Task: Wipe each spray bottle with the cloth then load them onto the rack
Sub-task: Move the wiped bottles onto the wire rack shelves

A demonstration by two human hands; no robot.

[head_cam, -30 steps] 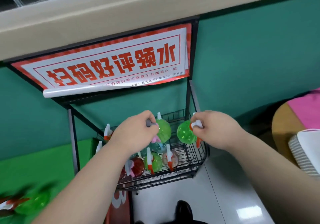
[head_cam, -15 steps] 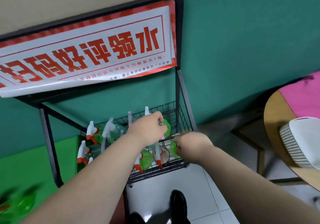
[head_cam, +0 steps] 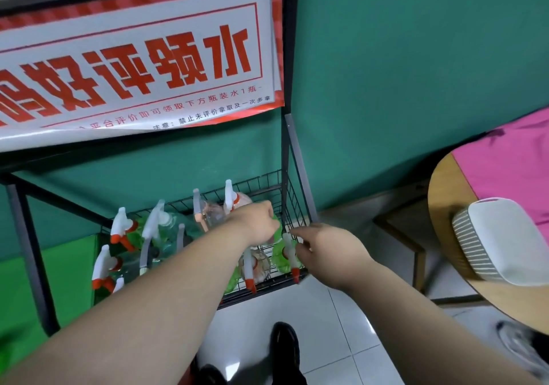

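Note:
The black wire rack basket (head_cam: pixel 297 206) holds several spray bottles with white heads and red triggers. My left hand (head_cam: pixel 255 221) is down inside the basket, shut on a green spray bottle (head_cam: pixel 277 230) that it mostly hides. A second green spray bottle (head_cam: pixel 282 258) stands in the basket's front right corner. My right hand (head_cam: pixel 323 248) is just to its right, fingers apart and close to its white head. No wiping cloth is in either hand.
A large red and white sign (head_cam: pixel 133 63) hangs across the rack's top frame. A round wooden table (head_cam: pixel 445 206) at right carries a pink sheet (head_cam: pixel 505 161) and a white striped dish (head_cam: pixel 499 239). My black shoes (head_cam: pixel 285 343) stand on the tiled floor.
Both hands went down from above the basket into it with a green bottle each. My right hand has set its bottle in the front right corner and opened.

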